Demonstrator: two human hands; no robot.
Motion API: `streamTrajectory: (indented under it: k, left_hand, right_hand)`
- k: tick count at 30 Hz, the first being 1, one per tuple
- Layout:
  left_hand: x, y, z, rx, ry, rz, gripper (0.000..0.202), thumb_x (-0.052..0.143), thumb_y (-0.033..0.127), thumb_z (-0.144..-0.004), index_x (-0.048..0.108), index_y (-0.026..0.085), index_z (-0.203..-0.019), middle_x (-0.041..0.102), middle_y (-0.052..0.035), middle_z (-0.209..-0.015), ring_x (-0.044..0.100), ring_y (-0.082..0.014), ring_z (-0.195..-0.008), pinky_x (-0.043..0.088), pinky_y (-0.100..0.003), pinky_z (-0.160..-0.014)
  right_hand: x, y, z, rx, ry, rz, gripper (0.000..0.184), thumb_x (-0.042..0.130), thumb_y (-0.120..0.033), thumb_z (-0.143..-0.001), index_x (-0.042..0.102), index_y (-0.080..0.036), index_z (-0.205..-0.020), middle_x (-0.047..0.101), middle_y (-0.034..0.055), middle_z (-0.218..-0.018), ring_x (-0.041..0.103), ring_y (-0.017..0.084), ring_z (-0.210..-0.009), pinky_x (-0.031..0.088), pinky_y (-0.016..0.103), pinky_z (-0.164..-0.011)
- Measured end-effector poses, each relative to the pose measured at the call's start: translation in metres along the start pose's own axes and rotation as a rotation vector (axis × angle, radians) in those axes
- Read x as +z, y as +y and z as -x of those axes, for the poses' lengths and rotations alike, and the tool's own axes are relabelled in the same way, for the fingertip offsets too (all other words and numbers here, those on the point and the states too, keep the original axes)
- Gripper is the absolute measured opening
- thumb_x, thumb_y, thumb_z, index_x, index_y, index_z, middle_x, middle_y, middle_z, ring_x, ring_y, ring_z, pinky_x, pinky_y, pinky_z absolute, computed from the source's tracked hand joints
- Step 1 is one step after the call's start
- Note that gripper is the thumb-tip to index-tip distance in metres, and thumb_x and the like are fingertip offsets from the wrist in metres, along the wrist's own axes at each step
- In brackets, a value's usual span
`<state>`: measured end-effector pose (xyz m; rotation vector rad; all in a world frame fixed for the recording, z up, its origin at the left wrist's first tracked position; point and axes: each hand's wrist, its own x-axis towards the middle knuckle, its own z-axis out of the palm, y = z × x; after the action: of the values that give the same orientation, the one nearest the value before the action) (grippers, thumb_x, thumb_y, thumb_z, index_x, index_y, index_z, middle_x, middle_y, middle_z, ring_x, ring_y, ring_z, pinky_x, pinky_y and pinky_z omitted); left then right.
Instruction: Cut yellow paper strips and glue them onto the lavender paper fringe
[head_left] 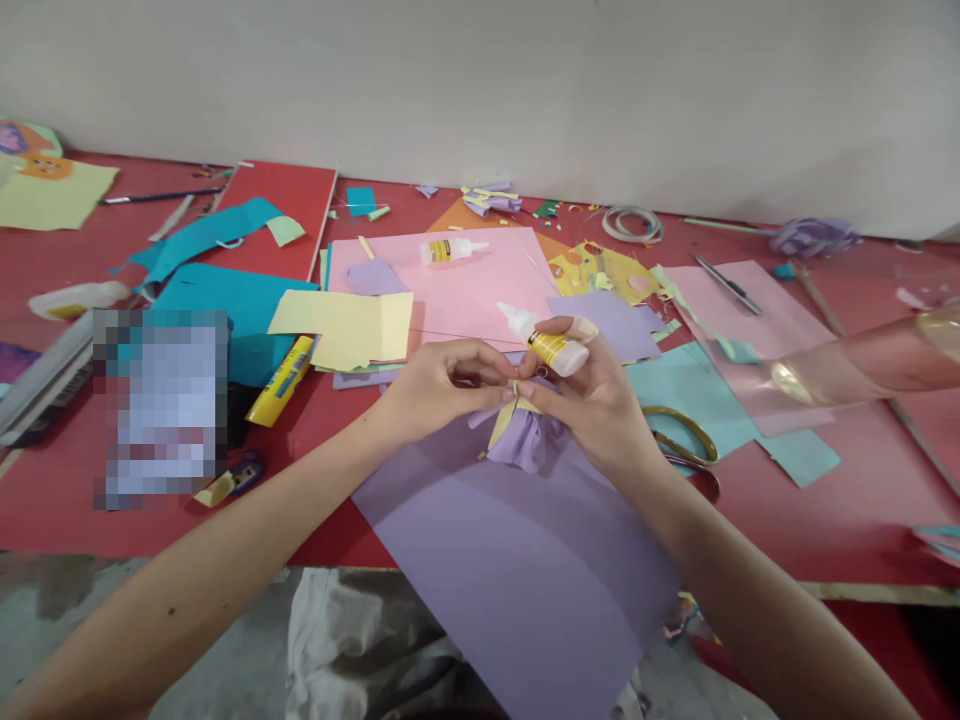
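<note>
My left hand [454,385] is closed, its thumb and fingertips pinching the top of a small purple and yellow paper piece [525,432] that fans out below in ruffles. My right hand [600,390] pinches the same top from the other side. Its fingers also hold a small glue bottle [553,350] with a yellow label, its white nozzle tilted up to the left. A tiny metal ring [541,371] shows near the fingertips. Beneath both hands a large purple sheet [540,560] hangs over the table's front edge. What lies exactly between the fingertips is partly hidden.
Behind my hands, a second glue bottle [450,250] lies on pink sheets [510,295]. A yellow glue stick [281,382] and a stapler [232,478] are to the left. Scissors [686,435], a pen [727,284] and a blurred transparent bottle [862,365] are on the right.
</note>
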<state>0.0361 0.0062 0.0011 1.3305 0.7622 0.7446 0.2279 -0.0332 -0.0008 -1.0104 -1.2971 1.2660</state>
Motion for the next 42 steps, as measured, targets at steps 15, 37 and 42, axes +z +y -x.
streamTrajectory:
  k: [15,37,42]
  left_hand:
    - [0.003,0.004,0.002,0.036,0.043,-0.137,0.026,0.081,0.032,-0.076,0.067,0.017,-0.092,0.075,-0.0027,-0.079,0.072,-0.0157,-0.076,0.055,-0.026,-0.07]
    - [0.005,0.009,0.005,0.044,0.039,-0.133,0.026,0.076,0.024,-0.079,0.066,0.018,-0.102,0.074,-0.0009,-0.077,0.071,-0.0144,-0.074,0.053,-0.025,-0.069]
    - [0.008,0.01,0.005,0.019,0.079,-0.108,0.025,0.075,0.02,-0.077,0.064,0.018,-0.099,0.072,0.0007,-0.073,0.068,-0.0124,-0.067,0.051,-0.023,-0.064]
  right_hand:
    - [0.005,0.0,0.002,-0.011,0.065,0.026,0.049,0.085,-0.025,-0.077,0.056,-0.031,-0.116,0.06,-0.0037,-0.084,0.063,0.014,-0.083,0.059,0.029,-0.077]
    - [0.003,0.001,0.003,-0.034,0.043,0.031,0.048,0.083,-0.027,-0.081,0.055,-0.033,-0.12,0.061,-0.0032,-0.087,0.063,0.015,-0.087,0.058,0.029,-0.078]
    - [0.004,-0.001,0.003,-0.024,0.045,0.034,0.048,0.082,-0.029,-0.082,0.054,-0.033,-0.121,0.062,-0.0023,-0.089,0.064,0.015,-0.084,0.059,0.029,-0.073]
